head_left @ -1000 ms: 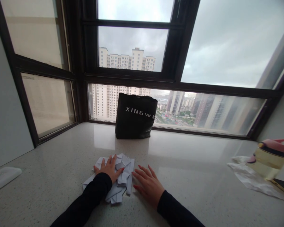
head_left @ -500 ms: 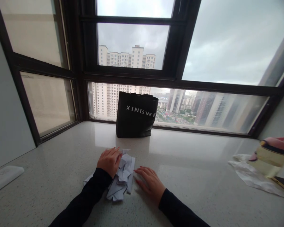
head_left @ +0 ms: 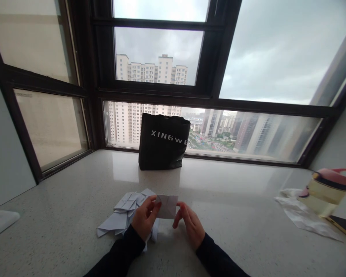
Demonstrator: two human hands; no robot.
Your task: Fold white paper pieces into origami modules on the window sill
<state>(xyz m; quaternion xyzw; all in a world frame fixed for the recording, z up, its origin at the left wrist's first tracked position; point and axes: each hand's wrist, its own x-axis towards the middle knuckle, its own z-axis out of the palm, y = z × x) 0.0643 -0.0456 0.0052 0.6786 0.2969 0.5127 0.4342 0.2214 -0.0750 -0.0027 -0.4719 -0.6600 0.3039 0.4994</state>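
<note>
My left hand [head_left: 145, 218] pinches a small folded piece of white paper [head_left: 167, 207] between thumb and fingers, raised a little above the counter. Crease lines show on its face. At the paper's right edge is my right hand [head_left: 190, 225], its fingers loosely bent and apart; whether the fingertips touch the edge I cannot tell. Under and to the left of my left hand lies a loose pile of folded white papers [head_left: 118, 222], partly covered by that hand and sleeve.
A black bag [head_left: 163, 148] with white lettering stands by the window. On the right are a bottle with a pink lid [head_left: 324, 192], crumpled tissue [head_left: 296, 215] and a dark phone-like object [head_left: 343, 227]. A white object [head_left: 2, 223] lies at the left edge of the speckled counter [head_left: 242, 223].
My left hand has left the top of the pile and now holds up one folded paper. The pile lies more spread out to the left. My right hand has lifted to the paper's edge.
</note>
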